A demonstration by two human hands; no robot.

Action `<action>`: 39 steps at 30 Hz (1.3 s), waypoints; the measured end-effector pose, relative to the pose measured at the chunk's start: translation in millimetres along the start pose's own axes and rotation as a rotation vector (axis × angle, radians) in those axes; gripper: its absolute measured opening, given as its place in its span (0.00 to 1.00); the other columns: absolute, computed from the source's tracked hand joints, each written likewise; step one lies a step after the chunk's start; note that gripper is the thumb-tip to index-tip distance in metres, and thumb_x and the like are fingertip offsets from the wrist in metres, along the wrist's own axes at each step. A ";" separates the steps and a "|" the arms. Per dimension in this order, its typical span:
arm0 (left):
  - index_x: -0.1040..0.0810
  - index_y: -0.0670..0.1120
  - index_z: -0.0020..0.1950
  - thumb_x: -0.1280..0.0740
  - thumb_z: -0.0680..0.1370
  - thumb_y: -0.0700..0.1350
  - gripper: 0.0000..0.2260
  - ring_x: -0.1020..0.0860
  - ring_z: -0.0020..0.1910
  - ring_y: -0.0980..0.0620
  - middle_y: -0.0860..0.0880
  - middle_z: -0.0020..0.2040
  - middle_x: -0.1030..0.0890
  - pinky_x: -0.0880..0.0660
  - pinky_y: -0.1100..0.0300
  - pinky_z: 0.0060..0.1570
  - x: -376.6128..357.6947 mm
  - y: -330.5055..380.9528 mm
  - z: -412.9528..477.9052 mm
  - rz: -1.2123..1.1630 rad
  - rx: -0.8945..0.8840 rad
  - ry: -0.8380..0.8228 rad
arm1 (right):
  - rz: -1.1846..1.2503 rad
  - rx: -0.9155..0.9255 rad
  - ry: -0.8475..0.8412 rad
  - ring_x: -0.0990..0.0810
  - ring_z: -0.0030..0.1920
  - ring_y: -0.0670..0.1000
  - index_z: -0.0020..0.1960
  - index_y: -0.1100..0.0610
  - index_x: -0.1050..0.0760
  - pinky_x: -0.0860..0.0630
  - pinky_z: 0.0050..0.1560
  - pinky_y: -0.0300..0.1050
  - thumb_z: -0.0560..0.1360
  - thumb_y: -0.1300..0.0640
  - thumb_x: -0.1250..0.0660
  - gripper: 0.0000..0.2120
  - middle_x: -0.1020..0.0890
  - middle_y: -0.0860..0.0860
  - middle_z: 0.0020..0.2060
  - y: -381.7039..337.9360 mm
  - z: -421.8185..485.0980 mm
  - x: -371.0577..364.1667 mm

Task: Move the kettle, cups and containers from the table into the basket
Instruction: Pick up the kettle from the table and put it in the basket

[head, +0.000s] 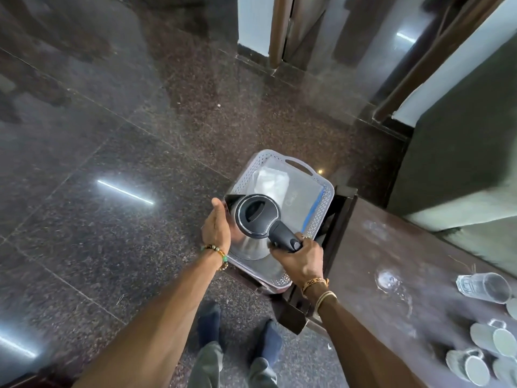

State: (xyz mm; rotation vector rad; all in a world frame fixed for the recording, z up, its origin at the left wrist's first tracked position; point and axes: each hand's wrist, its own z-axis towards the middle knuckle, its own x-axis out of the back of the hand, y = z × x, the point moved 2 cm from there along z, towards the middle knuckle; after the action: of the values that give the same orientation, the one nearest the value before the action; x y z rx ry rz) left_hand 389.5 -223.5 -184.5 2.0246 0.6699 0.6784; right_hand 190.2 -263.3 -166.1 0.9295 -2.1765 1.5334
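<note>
Plainly the kettle (257, 217) is the piece in hand: it hangs tilted over the near part of the basket (251, 169), low above it and, so far as the view shows, not yet set down. The right grip (300, 260) is curled tight round the black handle, while the left grip (216, 228) lies flat, fingers straight, pressed against the steel flank on the left. It is a steadying palm, not a hold. The basket sits just left of the worktop (377, 261), and its far half holds a clear bag (296, 197) with something white inside. On the worktop to the right are a glass tumbler (482, 287) lying on its side, a second glass (389, 278) nearer the basket, and a cluster of cups (486, 337) at the near right edge — so the task looks barely begun. The next move, one judges, calls for lowering the kettle upright onto the basket floor at the near end, clear of the bag. The left palm should slide off only once the base is seated.
</note>
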 end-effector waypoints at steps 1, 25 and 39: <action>0.19 0.52 0.60 0.57 0.71 0.76 0.39 0.22 0.61 0.47 0.48 0.58 0.18 0.29 0.44 0.65 -0.9 -0.5 0.7 0.003 0.001 0.012 | 0.027 -0.009 -0.013 0.20 0.29 0.46 0.36 0.51 0.22 0.20 0.31 0.41 0.58 0.40 0.22 0.17 0.19 0.45 0.28 0.3 1.3 -0.7; 0.16 0.50 0.33 0.36 0.78 0.52 0.17 0.24 0.33 0.62 0.60 0.32 0.18 0.26 0.66 0.38 -31.8 127.7 -46.6 -0.132 -0.035 -0.262 | 0.278 -0.021 0.304 0.38 0.27 0.45 0.30 0.59 0.27 0.34 0.25 0.44 0.57 0.52 0.25 0.14 0.33 0.45 0.21 -74.6 -90.9 91.9; 0.15 0.48 0.39 0.37 0.80 0.47 0.14 0.24 0.30 0.67 0.58 0.33 0.17 0.28 0.73 0.32 -137.0 233.0 -217.8 -0.092 -0.303 -0.705 | 0.481 -0.140 0.727 0.31 0.29 0.47 0.34 0.64 0.26 0.23 0.28 0.56 0.56 0.51 0.26 0.18 0.29 0.49 0.24 -66.2 -202.6 228.6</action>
State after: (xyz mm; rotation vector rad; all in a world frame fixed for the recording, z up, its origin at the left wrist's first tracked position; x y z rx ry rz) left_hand 191.5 -303.7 89.1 1.7657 0.2187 -0.0157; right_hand 44.5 -164.7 92.3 -0.2183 -1.9667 1.5468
